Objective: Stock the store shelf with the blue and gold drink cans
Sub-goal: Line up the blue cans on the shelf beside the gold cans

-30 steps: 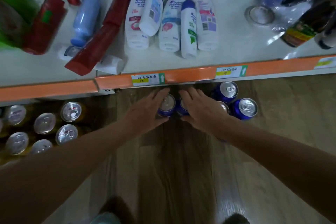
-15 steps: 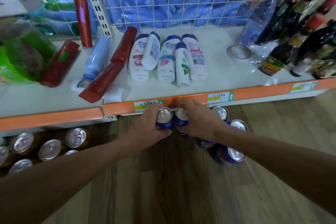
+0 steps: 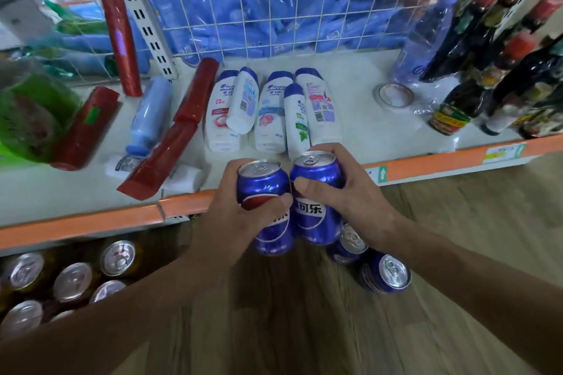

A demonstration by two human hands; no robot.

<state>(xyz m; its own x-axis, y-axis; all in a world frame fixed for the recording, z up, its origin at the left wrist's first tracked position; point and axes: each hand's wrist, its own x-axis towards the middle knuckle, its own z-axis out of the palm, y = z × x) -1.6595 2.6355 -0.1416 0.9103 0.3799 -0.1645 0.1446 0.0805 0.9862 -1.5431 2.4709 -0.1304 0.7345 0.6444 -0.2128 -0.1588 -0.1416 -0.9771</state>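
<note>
Mid-lift w/ two blue cans. L hand (image 3: pixel 231 222) is wrapped round the L can (image 3: pixel 262 183), thumb across the front, fingers behind. R hand (image 3: pixel 353 201) grips the R can (image 3: pixel 316 170) the same way. Both cans are upright, sides touching, held right at the orange edge (image 3: pixel 91 222) of the shelf (image 3: pixel 365 119): tops just above it, bodies in front of it. So the step in hand, I reckon, is the carry up to the shelf, cans not yet set down.

Next move: over the edge and down onto bare shelf. Can bottoms must clear the edge first or they'll knock it.

Room:
- Straight behind the edge the shampoo bottles (image 3: pixel 268 109) lie flat, v. close, so little room there.
- Behind the edge to the left, red tubes (image 3: pixel 158 161) lie crosswise almost to the lip.
- Best gap looks behind the edge to the right, betw. the shampoo and the tape roll (image 3: pixel 394 94).
- Sauce bottles (image 3: pixel 457 106) stand further along that way, so no wide swing.

Rest of the stock: spare blue cans (image 3: pixel 385 274) on the floor (image 3: pixel 457 237) below the edge, just under my R wrist. Gold cans (image 3: pixel 73 280) sit below the edge on the left, under the shelf. Most of the job's prob. still to do.
</note>
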